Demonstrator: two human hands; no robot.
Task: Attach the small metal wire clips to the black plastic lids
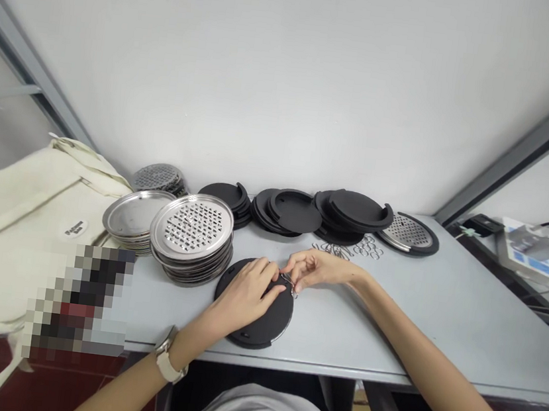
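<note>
A round black plate (260, 320) lies on the table in front of me, near the front edge, with a strip of bright metal showing at its right rim. My left hand (249, 289) presses on top of it, fingers bent and thumb toward the right rim, holding it. At that same rim my right hand (309, 270) pinches a small bent metal wire clip (289, 282) between thumb and fingers. The clip touches or lies very close to the plate; my fingers partly hide the contact. Behind my right hand lies a pile of similar wire clips (369, 247).
Stacked metal grater discs (199, 229) and plain metal discs (137, 212) stand left. More grater discs (158, 176) sit behind. Black plates (296, 211) line the wall; a black-rimmed grater disc (408, 232) lies right. A cream cloth bag (17, 220) covers the left end.
</note>
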